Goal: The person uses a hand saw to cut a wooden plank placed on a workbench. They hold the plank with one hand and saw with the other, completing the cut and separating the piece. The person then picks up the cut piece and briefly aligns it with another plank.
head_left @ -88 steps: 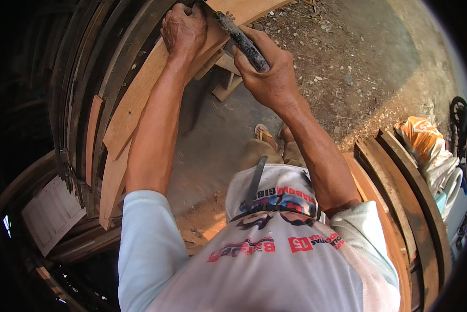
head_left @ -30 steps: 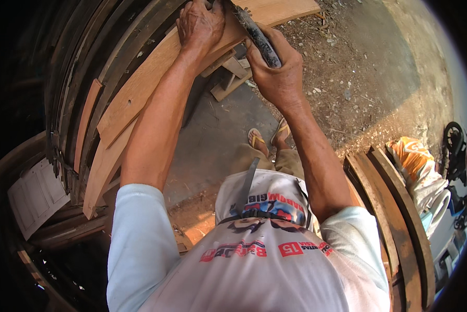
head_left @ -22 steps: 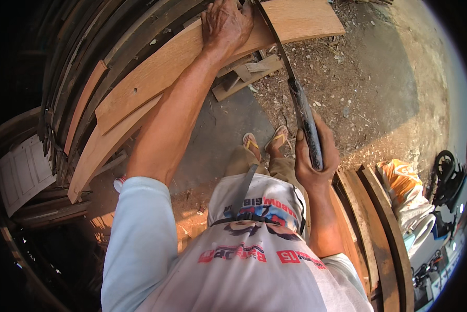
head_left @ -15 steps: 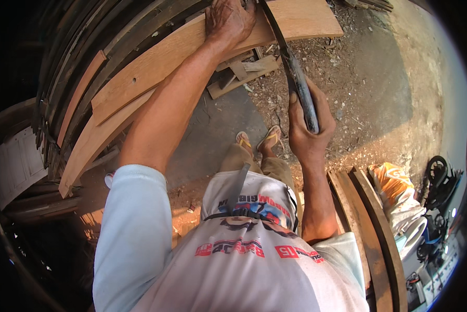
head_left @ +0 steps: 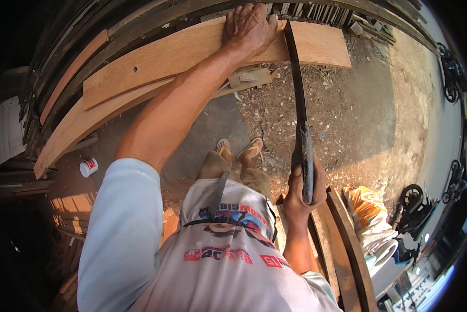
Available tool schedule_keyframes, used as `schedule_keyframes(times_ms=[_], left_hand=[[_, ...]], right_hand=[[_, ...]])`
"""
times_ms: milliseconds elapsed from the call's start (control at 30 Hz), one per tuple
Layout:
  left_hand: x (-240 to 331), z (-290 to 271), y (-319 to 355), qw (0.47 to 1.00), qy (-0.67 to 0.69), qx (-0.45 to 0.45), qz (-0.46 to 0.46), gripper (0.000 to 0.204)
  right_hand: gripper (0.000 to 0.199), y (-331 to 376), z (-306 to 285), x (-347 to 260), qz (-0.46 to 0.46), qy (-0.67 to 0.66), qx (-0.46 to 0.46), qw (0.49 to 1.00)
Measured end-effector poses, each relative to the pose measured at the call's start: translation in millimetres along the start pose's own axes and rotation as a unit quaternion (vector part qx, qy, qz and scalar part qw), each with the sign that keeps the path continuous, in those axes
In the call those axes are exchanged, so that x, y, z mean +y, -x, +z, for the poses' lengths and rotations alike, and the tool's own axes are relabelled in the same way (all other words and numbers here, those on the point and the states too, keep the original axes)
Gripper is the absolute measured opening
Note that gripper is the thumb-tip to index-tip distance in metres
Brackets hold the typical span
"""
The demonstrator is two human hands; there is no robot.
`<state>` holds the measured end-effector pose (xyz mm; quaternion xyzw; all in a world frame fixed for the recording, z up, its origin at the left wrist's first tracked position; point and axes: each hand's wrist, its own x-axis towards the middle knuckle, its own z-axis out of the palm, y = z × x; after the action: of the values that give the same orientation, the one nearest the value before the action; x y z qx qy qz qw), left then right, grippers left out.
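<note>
The right hand [head_left: 307,195] grips the saw [head_left: 298,93] by its handle, drawn back nearer the body than half a second ago, so more blade shows. The left hand [head_left: 250,31] still lies on the board [head_left: 176,52], fingers at its far edge; I cannot tell whether they clasp it. The blade crosses the board just right of that hand. A white tub [head_left: 88,167] has come fully into view.

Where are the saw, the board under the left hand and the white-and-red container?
Saw [head_left: 299,99]: head view, on the dark blade above the handle.
Board [head_left: 192,49]: head view, on its broad face.
Container [head_left: 88,167]: head view, middle of its visible surface.
</note>
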<state>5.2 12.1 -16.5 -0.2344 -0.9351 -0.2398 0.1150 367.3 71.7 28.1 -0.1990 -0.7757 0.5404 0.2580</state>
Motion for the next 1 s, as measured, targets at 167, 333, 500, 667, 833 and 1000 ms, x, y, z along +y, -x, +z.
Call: schedule_keyframes(times_ms=[167, 333, 500, 667, 833, 1000], left_hand=[[28, -9, -2, 0.999, 0.041, -0.005, 0.015, 0.034], [6, -3, 2, 1.000, -0.005, -0.018, -0.016, 0.039], [16, -2, -3, 1.000, 0.018, -0.016, 0.014, 0.034], [13, -6, 1, 1.000, 0.016, -0.002, -0.001, 0.035], [8, 6, -3, 1.000, -0.009, 0.025, 0.000, 0.036], [18, -11, 1, 0.999, 0.005, -0.036, -0.003, 0.039]], right_hand=[[0.036, -111, 55, 4, -0.026, 0.055, 0.005, 0.998], [0.037, -24, 15, -12, -0.007, 0.061, 0.008, 0.998], [0.034, -96, 49, -2, -0.009, 0.034, 0.003, 0.999], [0.034, -106, 51, -13, -0.016, 0.049, -0.012, 0.999], [0.032, -44, 24, -19, -0.011, 0.039, 0.014, 0.999], [0.034, -143, 64, -17, 0.018, 0.027, -0.034, 0.999]])
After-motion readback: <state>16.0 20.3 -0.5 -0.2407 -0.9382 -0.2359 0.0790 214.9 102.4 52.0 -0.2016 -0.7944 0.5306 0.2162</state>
